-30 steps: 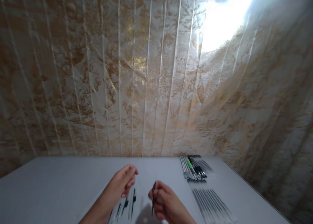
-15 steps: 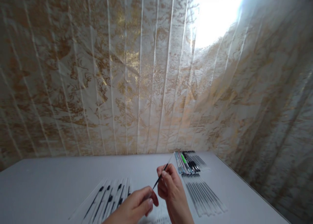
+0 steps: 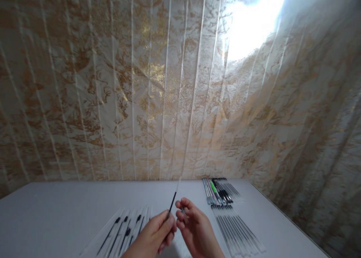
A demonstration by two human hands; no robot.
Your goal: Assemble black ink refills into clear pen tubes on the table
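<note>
Pinched in my left hand [image 3: 158,233] is a thin black stick [image 3: 173,202] with a clear upper end, tilted up and slightly right. My right hand [image 3: 194,226] is just to its right, palm turned inward and fingers curled around a small dark piece [image 3: 183,210], too small to make out. Left of my hands, several black-tipped sticks [image 3: 113,231] lie side by side in clear sleeves on the white table [image 3: 56,213].
On the table's right side lies a row of thin grey sticks [image 3: 239,231]. Behind it are pens, one with a green part [image 3: 213,187], and more dark-tipped sticks [image 3: 232,190]. A patterned, shiny curtain [image 3: 141,100] hangs behind the table.
The black stick has gone from my right hand to my left and points upward. My right hand has moved lower and its fingers have loosened.
</note>
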